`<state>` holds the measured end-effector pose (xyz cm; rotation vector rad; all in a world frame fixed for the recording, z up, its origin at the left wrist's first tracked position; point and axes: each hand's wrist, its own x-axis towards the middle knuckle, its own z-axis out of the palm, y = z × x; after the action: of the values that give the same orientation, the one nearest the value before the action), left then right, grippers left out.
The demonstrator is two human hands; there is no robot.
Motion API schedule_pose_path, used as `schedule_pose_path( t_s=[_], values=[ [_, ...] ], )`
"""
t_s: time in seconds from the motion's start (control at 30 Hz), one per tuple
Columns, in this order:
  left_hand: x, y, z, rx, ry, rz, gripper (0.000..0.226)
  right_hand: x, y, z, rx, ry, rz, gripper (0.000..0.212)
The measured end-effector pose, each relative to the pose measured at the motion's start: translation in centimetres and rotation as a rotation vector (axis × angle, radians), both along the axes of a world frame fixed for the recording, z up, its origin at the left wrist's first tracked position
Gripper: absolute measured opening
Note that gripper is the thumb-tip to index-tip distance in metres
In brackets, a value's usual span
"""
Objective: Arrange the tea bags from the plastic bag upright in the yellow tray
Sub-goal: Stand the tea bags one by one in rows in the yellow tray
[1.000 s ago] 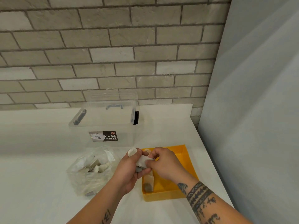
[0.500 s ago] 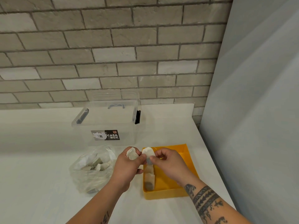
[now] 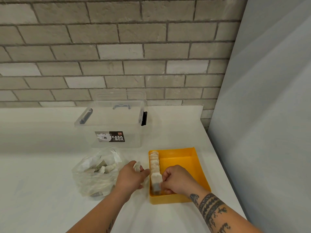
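Observation:
A yellow tray [image 3: 188, 158] lies on the white counter at the right. Along its left wall stands a row of several white tea bags [image 3: 154, 163], upright. My right hand [image 3: 178, 179] reaches into the tray's near left corner and pinches the nearest tea bag [image 3: 156, 179] of that row. My left hand [image 3: 133, 176] hovers just left of the tray and holds another white tea bag [image 3: 137, 166] in its fingers. A crumpled clear plastic bag [image 3: 96, 172] with several tea bags inside lies left of my left hand.
A clear lidded storage box [image 3: 116, 125] with a "CASA BOX" label stands behind the bag, against the brick wall. A grey panel [image 3: 269, 115] rises along the counter's right edge, close to the tray.
Both hands came down from above the tray and apart. My right hand has lowered a tea bag into the tray's near left corner; my left hand moved left, still holding one.

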<state>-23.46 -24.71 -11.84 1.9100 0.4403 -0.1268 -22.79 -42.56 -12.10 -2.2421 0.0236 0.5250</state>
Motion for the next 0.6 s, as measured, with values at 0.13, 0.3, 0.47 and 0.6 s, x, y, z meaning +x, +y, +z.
schedule_pose_path(
  t_s=[0.13, 0.3, 0.47, 0.6],
  values=[
    [0.1, 0.0, -0.9, -0.027, 0.052, -0.047, 0.019, 0.5, 1.0, -0.5, -0.194, 0.027, 0.133, 0.024],
    [0.2, 0.0, -1.3, -0.066, 0.052, -0.063, 0.017, 1.0, 2.0, -1.3, -0.357, 0.036, 0.194, 0.018],
    [0.3, 0.0, -1.4, -0.051, 0.061, -0.064, 0.018, 1.2, 2.2, -1.7, -0.376, 0.034, 0.143, 0.012],
    [0.4, 0.2, -1.5, -0.072, 0.066, -0.059, 0.020, 1.2, 2.1, -1.5, -0.376, 0.043, 0.141, 0.024]
  ],
)
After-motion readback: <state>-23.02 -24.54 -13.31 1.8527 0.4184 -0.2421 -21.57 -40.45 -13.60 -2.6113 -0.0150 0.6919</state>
